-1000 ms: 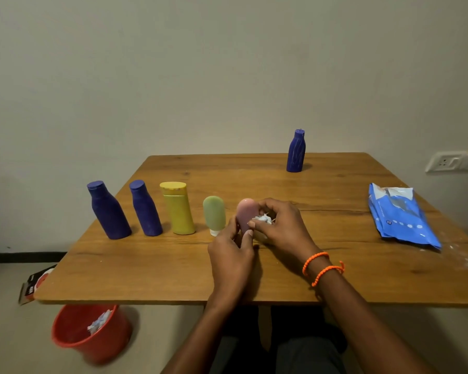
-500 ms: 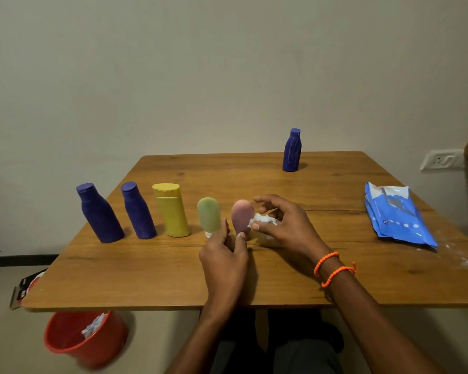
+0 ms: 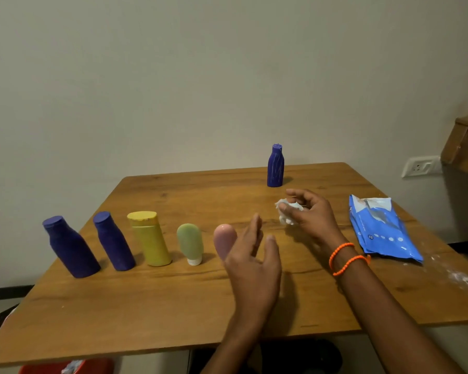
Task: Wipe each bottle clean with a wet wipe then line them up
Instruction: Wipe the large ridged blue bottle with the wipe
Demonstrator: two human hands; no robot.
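Note:
Five bottles stand in a row along the table's left front: a large blue bottle [image 3: 69,247], a smaller blue bottle [image 3: 114,241], a yellow bottle [image 3: 149,238], a green tube [image 3: 190,243] and a pink tube [image 3: 224,240]. My left hand [image 3: 254,263] is open just right of the pink tube, partly covering its lower end and not gripping it. My right hand [image 3: 310,215] holds a crumpled white wet wipe [image 3: 287,211] above the table. A sixth blue bottle [image 3: 275,166] stands alone at the far edge.
A blue wet wipe pack [image 3: 381,229] lies at the right on the wooden table [image 3: 146,306], with white specks near the right edge. A red bin [image 3: 38,369] with used wipes sits under the front left corner. A wall socket [image 3: 420,166] is at right.
My left hand has let go of the pink tube, which now stands in the row. My right hand has lifted away to the right with the wipe.

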